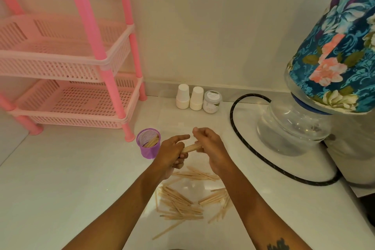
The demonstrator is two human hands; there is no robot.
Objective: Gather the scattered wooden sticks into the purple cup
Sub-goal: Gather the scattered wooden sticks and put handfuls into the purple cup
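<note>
The white bench (60, 178) carries loose sticks (178, 203). My left hand (172, 153) and right hand (209, 148) grip a bundle (191, 147) beside the cup (148, 144).

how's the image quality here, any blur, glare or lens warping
Head view: wide-angle warping bends the pink rack and tilts the covered water bottle at the edges; soft, warm, even light with faint shadows; mild glare on the white counter among the loose sticks; both hands, left hand and right hand, and the purple cup look slightly soft.
</note>
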